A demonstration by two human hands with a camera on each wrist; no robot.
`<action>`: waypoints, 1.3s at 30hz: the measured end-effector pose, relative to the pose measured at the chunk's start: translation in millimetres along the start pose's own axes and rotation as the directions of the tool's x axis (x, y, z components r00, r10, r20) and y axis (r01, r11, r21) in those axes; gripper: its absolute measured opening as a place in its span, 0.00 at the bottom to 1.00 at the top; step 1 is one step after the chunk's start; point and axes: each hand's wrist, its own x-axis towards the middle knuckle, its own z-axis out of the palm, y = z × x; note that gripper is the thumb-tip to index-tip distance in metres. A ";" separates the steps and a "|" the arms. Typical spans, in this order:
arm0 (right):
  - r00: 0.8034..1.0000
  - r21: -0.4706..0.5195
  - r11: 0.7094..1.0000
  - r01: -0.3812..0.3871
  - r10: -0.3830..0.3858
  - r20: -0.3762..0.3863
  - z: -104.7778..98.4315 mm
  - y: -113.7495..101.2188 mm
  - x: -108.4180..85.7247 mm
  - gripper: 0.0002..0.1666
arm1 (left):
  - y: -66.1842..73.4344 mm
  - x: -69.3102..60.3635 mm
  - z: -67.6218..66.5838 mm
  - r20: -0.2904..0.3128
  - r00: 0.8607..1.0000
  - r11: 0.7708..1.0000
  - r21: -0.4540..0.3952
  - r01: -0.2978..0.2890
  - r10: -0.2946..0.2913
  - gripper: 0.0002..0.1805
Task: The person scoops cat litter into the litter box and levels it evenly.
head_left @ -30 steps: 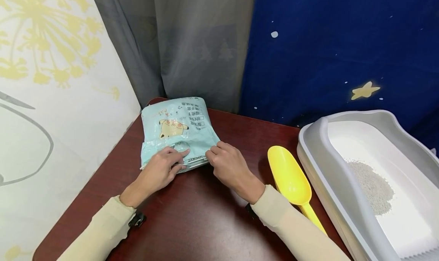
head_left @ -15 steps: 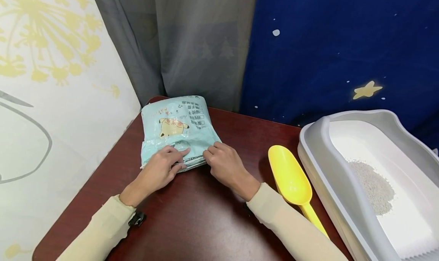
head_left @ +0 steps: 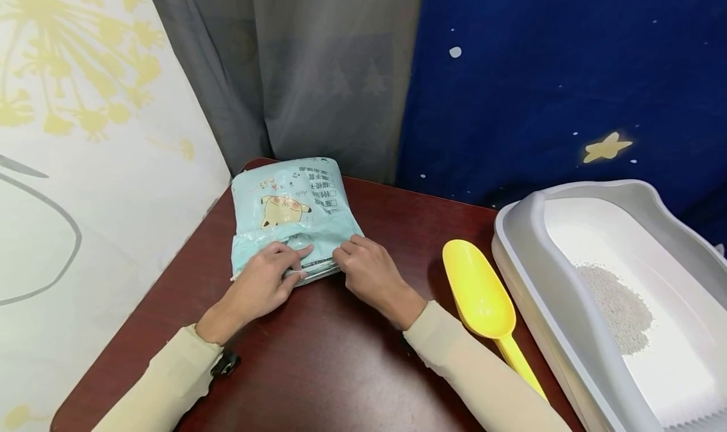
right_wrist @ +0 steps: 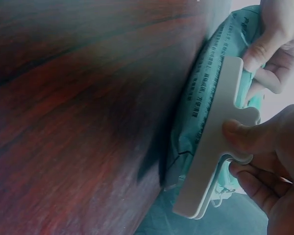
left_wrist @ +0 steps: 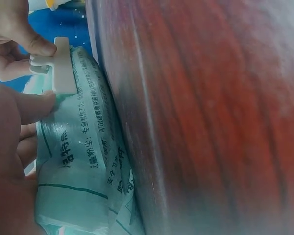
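Observation:
A light blue plastic bag (head_left: pixel 318 189) with a cartoon print and printed characters lies at the far left of the table, its near end folded over. My left hand (head_left: pixel 261 284) pinches that folded edge between thumb and fingers. At the right end of the fold, my right hand (head_left: pixel 369 271) pinches the handle of a white sealing clip (right_wrist: pixel 218 142). The right wrist view shows the clip's long bar lying along the bag's edge, thumb on one side and fingers on the other. In the head view the clip is mostly hidden by the right hand.
On the dark red table (head_left: pixel 318 369), a yellow scoop (head_left: pixel 483 299) lies right of my right arm. Beside it stands a grey-rimmed litter box (head_left: pixel 525 249) holding a patch of pale litter grains (head_left: pixel 616 309). A grey curtain (head_left: pixel 329 72) and blue curtain (head_left: pixel 511 104) hang behind.
My right hand has shifted slightly left along the bag's folded edge. The left hand keeps its pinch in nearly the same place.

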 end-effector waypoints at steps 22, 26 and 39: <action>0.998 0.034 0.998 0.059 -0.060 0.028 9.0 11.4 -4.1 0.05 | -1.1 -4.0 -0.1 0.005 1.000 0.999 0.038 -0.029 0.029 0.10; 0.998 0.026 0.998 0.060 -0.060 0.025 8.4 13.1 -4.0 0.09 | -0.1 -1.0 -1.2 -0.004 0.998 0.997 0.041 -0.060 0.060 0.12; 0.998 0.018 0.998 0.053 -0.053 0.021 8.1 13.6 -6.6 0.13 | 5.4 2.6 0.3 0.001 0.994 0.992 0.050 -0.113 0.113 0.18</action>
